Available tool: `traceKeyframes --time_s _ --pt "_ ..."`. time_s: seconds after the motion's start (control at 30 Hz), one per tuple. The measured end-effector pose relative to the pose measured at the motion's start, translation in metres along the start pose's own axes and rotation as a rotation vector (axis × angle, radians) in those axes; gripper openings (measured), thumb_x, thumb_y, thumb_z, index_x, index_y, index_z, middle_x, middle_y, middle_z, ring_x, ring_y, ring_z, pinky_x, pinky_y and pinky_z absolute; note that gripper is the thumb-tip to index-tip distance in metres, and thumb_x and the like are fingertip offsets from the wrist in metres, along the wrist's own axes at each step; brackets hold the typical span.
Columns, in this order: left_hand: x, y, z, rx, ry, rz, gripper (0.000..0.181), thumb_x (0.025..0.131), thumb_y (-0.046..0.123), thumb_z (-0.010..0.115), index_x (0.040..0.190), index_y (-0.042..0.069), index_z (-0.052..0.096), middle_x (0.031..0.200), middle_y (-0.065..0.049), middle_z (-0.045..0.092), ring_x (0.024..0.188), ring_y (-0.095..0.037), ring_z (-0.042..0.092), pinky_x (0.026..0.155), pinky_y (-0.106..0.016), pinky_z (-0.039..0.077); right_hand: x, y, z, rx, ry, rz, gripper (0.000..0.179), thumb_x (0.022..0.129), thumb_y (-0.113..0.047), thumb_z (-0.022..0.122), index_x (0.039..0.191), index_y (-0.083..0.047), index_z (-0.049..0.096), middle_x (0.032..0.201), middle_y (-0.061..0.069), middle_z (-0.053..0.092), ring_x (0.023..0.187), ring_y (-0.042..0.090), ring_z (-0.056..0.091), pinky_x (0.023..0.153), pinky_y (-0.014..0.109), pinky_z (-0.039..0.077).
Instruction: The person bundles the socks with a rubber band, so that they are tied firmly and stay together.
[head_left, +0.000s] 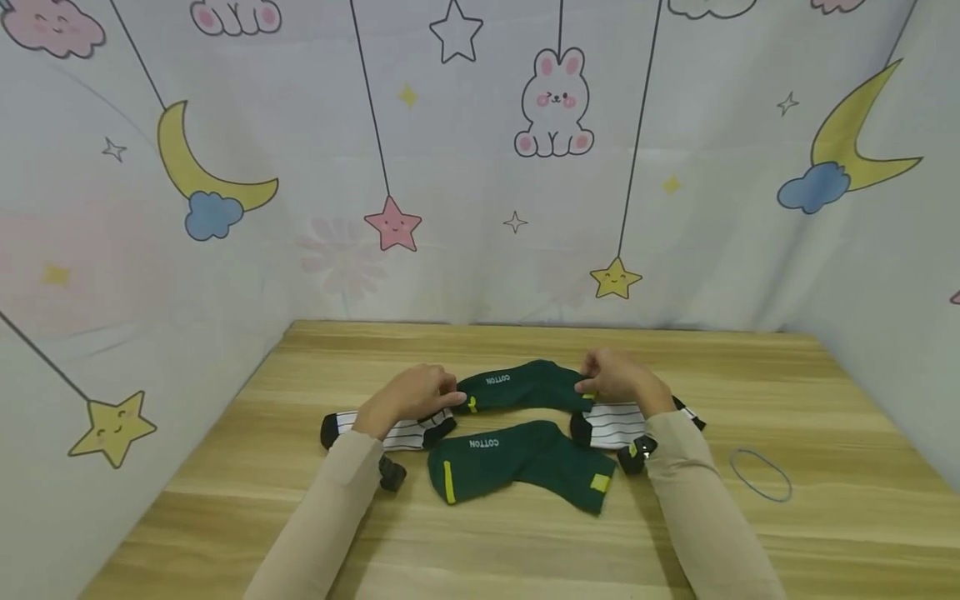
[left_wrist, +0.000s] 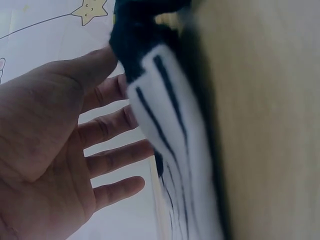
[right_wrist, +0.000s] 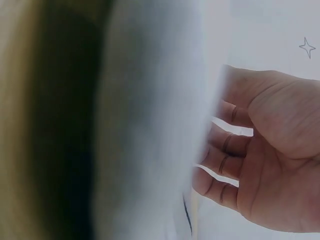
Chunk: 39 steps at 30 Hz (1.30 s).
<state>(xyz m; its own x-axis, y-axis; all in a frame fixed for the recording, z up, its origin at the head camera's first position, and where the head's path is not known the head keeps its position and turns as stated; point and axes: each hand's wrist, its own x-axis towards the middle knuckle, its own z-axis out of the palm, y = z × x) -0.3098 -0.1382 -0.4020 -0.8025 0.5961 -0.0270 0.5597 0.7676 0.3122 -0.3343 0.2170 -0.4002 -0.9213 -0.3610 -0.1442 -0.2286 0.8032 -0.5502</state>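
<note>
A dark green sock (head_left: 528,385) marked COTTON lies at the back, with a hand at either end. My left hand (head_left: 420,393) pinches its left end between thumb and index finger; the other fingers are spread in the left wrist view. At the right end, by a yellow patch, my right hand (head_left: 618,379) pinches the sock; its fingertips are hidden behind white fabric in the right wrist view. Nearer to me, a second green sock (head_left: 517,458) lies flat. White striped socks with black ends lie under the wrists, one on the left (head_left: 405,433) and one on the right (head_left: 615,427).
A thin bluish elastic loop (head_left: 761,475) lies on the wooden table (head_left: 840,533) right of my right forearm. Behind the table's back edge hangs a white cloth wall (head_left: 480,283) printed with stars, moons and a rabbit.
</note>
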Motion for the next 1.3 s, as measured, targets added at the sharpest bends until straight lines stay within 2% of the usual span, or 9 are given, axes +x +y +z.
traceKeyframes --time_s 0.13,0.3,0.43,0.53,0.67,0.8,0.93,1.03,1.3 --pt "0.0008 0.0021 0.0002 0.002 -0.008 -0.010 0.022 0.100 0.029 0.064 0.085 0.014 0.069 0.072 0.005 0.058 0.059 -0.009 0.049 0.061 -0.028 0.043 0.0002 -0.0004 -0.0006 0.001 0.002 -0.020 0.017 0.093 -0.014 0.073 0.097 -0.003 0.060 0.089 0.007 0.060 0.080 0.020 0.055 0.072 0.036 0.047" --pt "0.0006 0.0039 0.0015 0.047 -0.002 -0.012 0.017 0.096 0.031 0.069 0.088 0.016 0.065 0.080 0.005 0.059 0.067 -0.011 0.050 0.067 -0.031 0.045 0.0014 0.0000 0.0005 -0.019 -0.002 -0.021 0.017 0.093 -0.014 0.072 0.098 -0.003 0.059 0.090 0.007 0.060 0.082 0.021 0.055 0.074 0.038 0.047" --pt "0.0008 0.0037 0.0024 0.096 0.018 0.025 0.017 0.094 0.031 0.072 0.098 0.017 0.062 0.089 0.001 0.058 0.077 -0.014 0.050 0.077 -0.038 0.044 0.0014 -0.0005 0.0003 -0.006 -0.002 -0.016 0.022 0.094 -0.014 0.071 0.104 -0.001 0.058 0.098 0.010 0.059 0.089 0.023 0.056 0.081 0.041 0.048" --pt "0.0005 0.0035 0.0025 0.095 0.034 0.057 0.020 0.092 0.028 0.074 0.103 0.017 0.062 0.091 -0.001 0.059 0.078 -0.016 0.050 0.080 -0.042 0.045 0.0011 -0.0004 0.0004 0.016 -0.008 -0.003 0.023 0.095 -0.014 0.071 0.108 0.001 0.059 0.100 0.011 0.059 0.090 0.024 0.056 0.081 0.041 0.048" --pt "0.0005 0.0037 0.0030 0.089 0.030 0.092 0.019 0.092 0.025 0.075 0.105 0.018 0.064 0.095 -0.001 0.060 0.078 -0.015 0.050 0.078 -0.039 0.046 0.0003 0.0005 0.0004 0.026 -0.021 -0.002 0.018 0.095 -0.014 0.070 0.105 -0.001 0.062 0.096 0.009 0.060 0.084 0.022 0.055 0.075 0.038 0.048" --pt "0.0012 0.0052 0.0037 0.083 0.014 0.112 0.016 0.092 0.023 0.075 0.103 0.017 0.066 0.095 0.000 0.058 0.078 -0.014 0.049 0.074 -0.034 0.046 0.0001 0.0029 0.0012 0.065 -0.044 -0.049 0.011 0.096 -0.010 0.068 0.096 -0.003 0.059 0.084 0.006 0.054 0.075 0.019 0.051 0.068 0.034 0.043" --pt "0.0014 0.0058 0.0043 0.077 0.016 0.104 0.016 0.091 0.023 0.075 0.102 0.015 0.067 0.093 0.001 0.057 0.077 -0.012 0.048 0.072 -0.032 0.045 0.0013 0.0062 0.0025 0.081 -0.068 -0.116 0.012 0.097 -0.005 0.065 0.095 -0.004 0.053 0.081 0.005 0.049 0.074 0.018 0.049 0.067 0.033 0.041" --pt "0.0012 0.0057 0.0044 0.074 0.015 0.088 0.016 0.091 0.024 0.076 0.101 0.014 0.067 0.091 0.002 0.057 0.076 -0.012 0.049 0.072 -0.031 0.045 0.0019 0.0085 0.0021 0.061 -0.082 -0.143 0.012 0.098 -0.005 0.063 0.096 -0.005 0.051 0.086 0.005 0.051 0.079 0.019 0.050 0.070 0.033 0.042" --pt "0.0020 0.0043 -0.0005 0.108 0.048 0.060 0.012 0.090 0.025 0.077 0.094 0.017 0.069 0.093 0.003 0.064 0.077 -0.012 0.054 0.077 -0.034 0.050 0.0010 0.0083 -0.0046 0.094 -0.106 -0.186 0.010 0.099 -0.005 0.062 0.097 -0.004 0.052 0.092 0.009 0.058 0.083 0.022 0.056 0.072 0.035 0.047"
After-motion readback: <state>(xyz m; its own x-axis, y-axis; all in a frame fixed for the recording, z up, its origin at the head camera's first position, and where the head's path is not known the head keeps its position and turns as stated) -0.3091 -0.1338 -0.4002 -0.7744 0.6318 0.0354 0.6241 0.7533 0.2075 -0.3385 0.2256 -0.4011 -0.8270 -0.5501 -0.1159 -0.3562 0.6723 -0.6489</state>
